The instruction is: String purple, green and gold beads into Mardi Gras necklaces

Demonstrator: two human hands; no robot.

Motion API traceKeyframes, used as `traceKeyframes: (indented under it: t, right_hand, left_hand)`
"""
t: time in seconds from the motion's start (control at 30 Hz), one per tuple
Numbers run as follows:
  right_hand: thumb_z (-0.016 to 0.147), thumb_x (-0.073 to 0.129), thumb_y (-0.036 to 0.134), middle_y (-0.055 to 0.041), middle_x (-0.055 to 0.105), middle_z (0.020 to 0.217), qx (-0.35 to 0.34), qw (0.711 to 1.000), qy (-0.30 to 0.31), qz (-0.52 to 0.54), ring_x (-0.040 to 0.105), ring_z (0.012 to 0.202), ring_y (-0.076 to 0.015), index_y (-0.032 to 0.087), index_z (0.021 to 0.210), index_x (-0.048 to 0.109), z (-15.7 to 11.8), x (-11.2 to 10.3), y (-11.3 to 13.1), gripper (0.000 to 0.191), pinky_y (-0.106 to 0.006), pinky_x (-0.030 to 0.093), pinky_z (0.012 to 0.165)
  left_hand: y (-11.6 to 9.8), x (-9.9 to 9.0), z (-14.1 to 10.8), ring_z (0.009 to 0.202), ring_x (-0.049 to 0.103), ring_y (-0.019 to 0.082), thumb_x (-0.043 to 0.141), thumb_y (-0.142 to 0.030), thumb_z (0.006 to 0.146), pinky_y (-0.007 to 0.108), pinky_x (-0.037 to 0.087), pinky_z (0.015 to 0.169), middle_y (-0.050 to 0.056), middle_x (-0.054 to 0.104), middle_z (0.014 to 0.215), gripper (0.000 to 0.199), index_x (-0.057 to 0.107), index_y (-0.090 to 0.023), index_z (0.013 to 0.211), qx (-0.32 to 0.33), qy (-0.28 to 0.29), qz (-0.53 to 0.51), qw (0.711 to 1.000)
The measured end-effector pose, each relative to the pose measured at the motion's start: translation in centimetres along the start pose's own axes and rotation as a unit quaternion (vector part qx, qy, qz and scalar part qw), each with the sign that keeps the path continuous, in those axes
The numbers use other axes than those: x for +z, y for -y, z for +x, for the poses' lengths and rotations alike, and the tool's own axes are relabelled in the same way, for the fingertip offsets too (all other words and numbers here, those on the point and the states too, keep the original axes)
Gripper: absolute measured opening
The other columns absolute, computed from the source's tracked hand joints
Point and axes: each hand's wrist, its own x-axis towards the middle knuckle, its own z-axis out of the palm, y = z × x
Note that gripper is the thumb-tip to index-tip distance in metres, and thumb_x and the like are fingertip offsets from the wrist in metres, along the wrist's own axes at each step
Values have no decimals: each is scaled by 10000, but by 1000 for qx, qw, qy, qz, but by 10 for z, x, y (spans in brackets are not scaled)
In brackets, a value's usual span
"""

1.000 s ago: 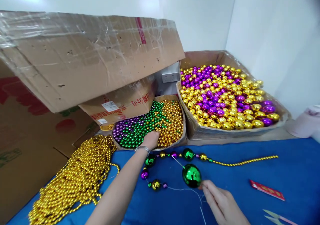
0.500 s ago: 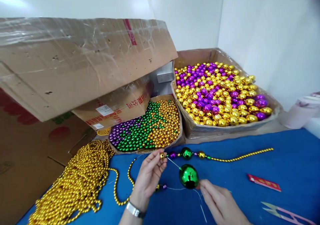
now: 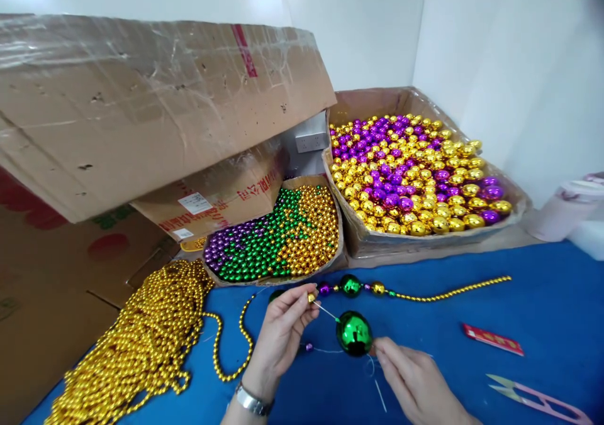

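Note:
My left hand, with a watch on its wrist, pinches a small gold bead. From that bead a thin needle-like rod runs to a large shiny green bead. My right hand has its fingertips closed at the lower right of the green bead; what they grip there is hidden. A pale string with a small purple bead passes behind the green bead, and a loose end hangs below it. Beyond my hands lies a strand of green, purple and gold beads with a gold chain.
A heap of gold bead chains lies left. Behind stand a carton of green, purple and gold beads and a larger carton of gold and purple beads. A red packet and pink thread snips lie right on the blue cloth.
My left hand has tilted slightly and the gold bead sits a little nearer the green bead. My right hand is nearly where it was. The view has shifted slightly.

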Motion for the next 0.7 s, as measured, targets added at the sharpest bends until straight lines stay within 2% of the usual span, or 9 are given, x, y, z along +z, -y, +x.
traceKeyframes:
  t: [0.1, 0.2, 0.33, 0.4, 0.5, 0.6, 0.67, 0.7]
  right_hand:
    - [961, 269, 239, -40, 639, 662, -5, 999, 16, -30, 614, 593, -149, 202, 861, 546, -2, 5, -8, 296, -226, 424, 573]
    - [953, 272, 227, -64, 665, 717, 2, 998, 12, -66, 644, 671, -171, 200, 936, 549, -1, 17, -16, 279, -238, 430, 608]
    - [943, 304, 228, -3, 654, 595, 36, 996, 6, -86, 633, 482, -143, 214, 927, 526, 3, 36, -32, 223, -188, 411, 470]
    - [920, 352, 233, 2, 668, 615, 43, 994, -4, -98, 643, 478, -144, 224, 903, 532, 4, 37, -43, 181, -178, 424, 450]
    - [901, 383, 219, -53, 697, 904, 50, 992, -27, -110, 692, 695, -161, 231, 1078, 526, 9, 25, -52, 228, -201, 504, 594]
    - [898, 384, 199, -90, 614, 1163, 42, 995, -48, -76, 663, 908, -175, 229, 1288, 418, 22, 8, -47, 392, -249, 514, 766]
    - [894, 399, 215, -94, 588, 1205, 23, 998, -58, -9, 637, 966, -185, 222, 1312, 409, 35, 1, -39, 419, -270, 499, 819]
    - [898, 395, 230, -92, 612, 1157, 15, 998, -63, 28, 638, 950, -183, 213, 1275, 451, 41, -2, -36, 382, -266, 497, 815]
  left_hand:
    - [2, 1, -1, 766, 607, 144, 681, -236, 757, 248, 491, 718, 76, 677, 902, 229, 681, -141, 966, 28, -10, 60, 998]
    - [15, 5, 0, 770, 590, 145, 717, -240, 719, 234, 474, 684, 57, 668, 881, 255, 657, -174, 958, 52, -10, 116, 992]
    - [43, 12, 6, 616, 537, 125, 730, -332, 687, 197, 411, 523, 33, 650, 734, 201, 672, -167, 787, 9, -24, 162, 986]
    - [49, 15, 10, 611, 542, 140, 726, -377, 676, 210, 406, 522, 50, 667, 754, 222, 682, -160, 689, 27, -42, 203, 978]
    - [41, 25, 19, 744, 592, 201, 725, -372, 673, 250, 447, 668, 63, 695, 804, 201, 693, -176, 647, 103, -25, 267, 958]
    - [18, 45, 27, 751, 601, 211, 694, -342, 713, 259, 451, 704, 54, 691, 757, 155, 696, -190, 685, 156, 41, 311, 937]
    - [3, 63, 32, 728, 599, 201, 671, -328, 738, 251, 454, 673, 58, 689, 770, 151, 691, -185, 695, 174, 82, 322, 927]
    - [-3, 72, 35, 712, 594, 194, 664, -325, 745, 246, 452, 651, 60, 687, 771, 153, 687, -180, 698, 178, 99, 324, 924]
